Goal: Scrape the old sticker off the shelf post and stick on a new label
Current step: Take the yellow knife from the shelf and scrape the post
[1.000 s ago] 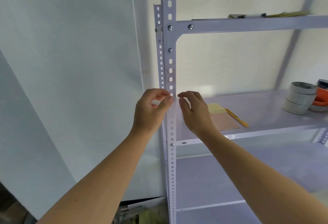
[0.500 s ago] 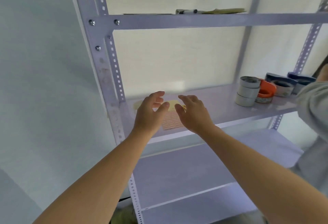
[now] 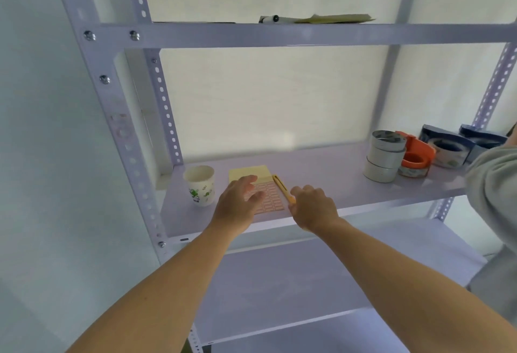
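Note:
The white perforated shelf post (image 3: 131,156) runs down the left side, with a faint reddish sticker (image 3: 120,128) on its face. A sheet of pink labels (image 3: 270,198) on a yellow backing lies on the middle shelf (image 3: 321,173). My left hand (image 3: 237,207) hovers over the sheet with its fingers spread. A yellow scraper (image 3: 281,186) lies just right of the sheet. My right hand (image 3: 314,207) is curled at the scraper's near end, and I cannot tell whether it grips it.
A paper cup (image 3: 200,184) stands left of the label sheet. Stacked tape rolls (image 3: 384,156), an orange tape dispenser (image 3: 415,158) and blue boxes (image 3: 447,149) sit at the shelf's right. A pen and papers (image 3: 313,19) lie on the top shelf. Another person's grey sleeve (image 3: 495,184) is at right.
Both hands left the post and moved right and down to the shelf. My view swung right, so the post now sits at the left, and the left hand's fingers opened.

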